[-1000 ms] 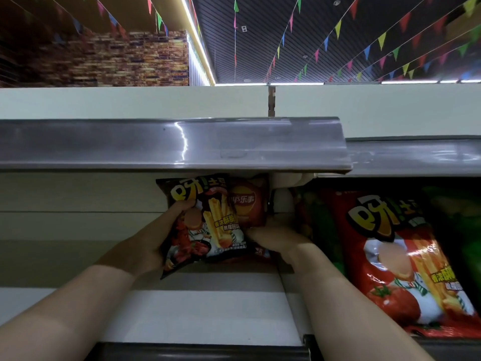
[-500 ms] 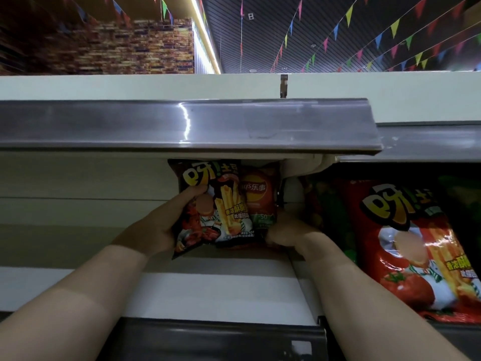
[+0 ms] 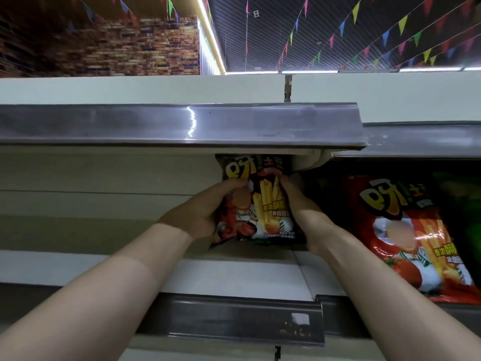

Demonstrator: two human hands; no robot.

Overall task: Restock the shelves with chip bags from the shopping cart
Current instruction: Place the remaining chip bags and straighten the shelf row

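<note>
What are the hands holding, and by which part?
One dark chip bag, held by both: the left hand grips its left edge, the right hand its right edge.

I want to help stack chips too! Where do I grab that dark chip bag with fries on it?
By its two side edges, coming from the front, as the left hand and right hand do. The dark chip bag stands upright, facing out, and the upper shelf sits close over its top.

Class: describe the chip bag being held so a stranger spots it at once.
Find the long grey shelf rail across the middle. Under its right end, the left hand and right hand grip a chip bag. Unlike the bigger red bag beside it, it is dark-topped.
</note>
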